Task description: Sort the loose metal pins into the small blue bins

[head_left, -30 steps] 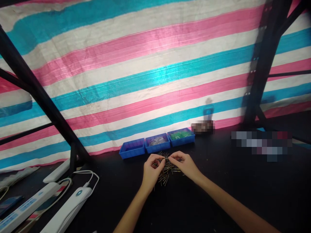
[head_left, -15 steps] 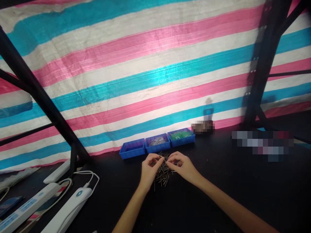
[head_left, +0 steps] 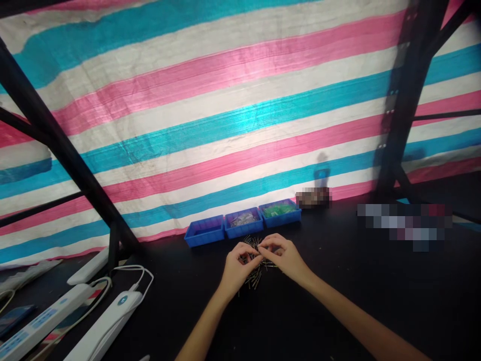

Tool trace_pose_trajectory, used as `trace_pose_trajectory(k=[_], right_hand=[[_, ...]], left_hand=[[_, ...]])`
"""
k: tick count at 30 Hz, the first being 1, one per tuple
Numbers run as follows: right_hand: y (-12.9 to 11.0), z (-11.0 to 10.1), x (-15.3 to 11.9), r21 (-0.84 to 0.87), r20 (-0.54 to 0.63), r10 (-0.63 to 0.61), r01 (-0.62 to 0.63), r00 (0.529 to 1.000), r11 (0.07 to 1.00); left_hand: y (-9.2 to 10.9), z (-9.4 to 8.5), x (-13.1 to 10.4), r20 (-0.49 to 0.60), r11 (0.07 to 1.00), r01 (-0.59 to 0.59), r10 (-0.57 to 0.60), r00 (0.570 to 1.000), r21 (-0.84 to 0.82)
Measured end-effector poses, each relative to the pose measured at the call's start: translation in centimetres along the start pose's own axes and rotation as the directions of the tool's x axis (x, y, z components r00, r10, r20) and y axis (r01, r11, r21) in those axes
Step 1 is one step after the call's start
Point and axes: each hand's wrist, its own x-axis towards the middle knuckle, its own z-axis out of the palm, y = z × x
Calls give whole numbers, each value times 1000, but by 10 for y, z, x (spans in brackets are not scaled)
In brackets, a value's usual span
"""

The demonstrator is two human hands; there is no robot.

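A loose pile of thin metal rods, like screws or drill bits (head_left: pixel 254 280), lies on the black table. Over it, my left hand (head_left: pixel 240 265) and my right hand (head_left: pixel 283 254) meet with their fingertips close together. Thumb and fingers of each hand are pinched, and whatever sits between them is too small to make out. Just behind the pile stand three blue bins in a row: the left bin (head_left: pixel 205 239) shows a bare floor, the middle bin (head_left: pixel 244 231) holds clear plastic pieces (head_left: pixel 243 219), and the right bin (head_left: pixel 280 221) holds green pieces (head_left: pixel 278 210).
White power strips (head_left: pixel 107 326) with a looped white cable (head_left: pixel 147 276) lie at the left. A dark phone-like object (head_left: pixel 15 320) is at the far left edge. Black metal posts (head_left: pixel 71 160) rise on both sides before a striped tarp (head_left: pixel 240 115).
My left hand has shifted slightly to the right and down, bringing its fingertips up against those of my right hand. The right hand has barely moved.
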Motion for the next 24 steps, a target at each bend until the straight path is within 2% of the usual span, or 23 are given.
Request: trace_pose_trajectory(k=[4, 7, 12, 15, 18, 20, 24], right_hand=[[-4, 1, -2, -4, 59, -1, 1, 998, 1000], [-3, 0, -2, -23, 56, 2, -1, 998, 1000], [2, -3, 1, -51, 15, 8, -7, 1000, 999], [3, -3, 1, -72, -8, 9, -10, 1000, 997], [1, -2, 0, -109, -4, 1, -2, 1000, 994], [-1, 0, -2, -129, 15, -2, 4, 1000, 992], [-5, 3, -7, -153, 67, 6, 4, 998, 988]], left_hand=[[-1, -1, 1, 33, 1000, -1, 1, 999, 10], [-4, -7, 4, -10, 1000, -2, 2, 1000, 9], [-12, -27, 12, -118, 989, 136, -143, 983, -61], [-23, -41, 19, -269, 977, 178, -204, 941, -118], [-35, -53, 26, -410, 957, 208, -275, 870, -199], [-42, -60, 29, -440, 933, 222, -332, 834, -282], [-55, -70, 35, -454, 895, 205, -384, 804, -395]])
